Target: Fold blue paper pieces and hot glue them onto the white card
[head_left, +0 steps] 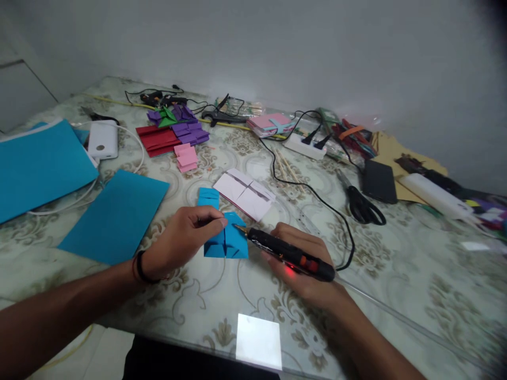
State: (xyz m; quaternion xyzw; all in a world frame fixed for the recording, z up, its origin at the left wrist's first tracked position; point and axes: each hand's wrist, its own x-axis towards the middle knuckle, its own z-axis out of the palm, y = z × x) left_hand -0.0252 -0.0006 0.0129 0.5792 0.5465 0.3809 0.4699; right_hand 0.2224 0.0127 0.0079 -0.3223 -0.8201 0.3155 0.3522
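Note:
A black hot glue gun (291, 254) with a red light is gripped in my right hand (303, 253). Its brass nozzle meets, or hovers just over, a folded blue paper piece (233, 240) on the table. A clear glue stick (380, 295) trails from the back of the gun. My left hand (188, 235) pinches the upper left part of that folded blue paper between thumb and fingers. A smaller folded blue strip (208, 196) lies just beyond it. Beside these sits a white folded paper piece (244, 192) with dark lines.
Blue sheets (119, 216) and a white power bank (103, 140) lie to the left. Red (158, 138), purple and pink folded papers sit farther back. Black-handled scissors (360, 203), a dark phone (379, 181) and a power strip (304, 146) are at right; the gun's black cord (312, 190) crosses the table.

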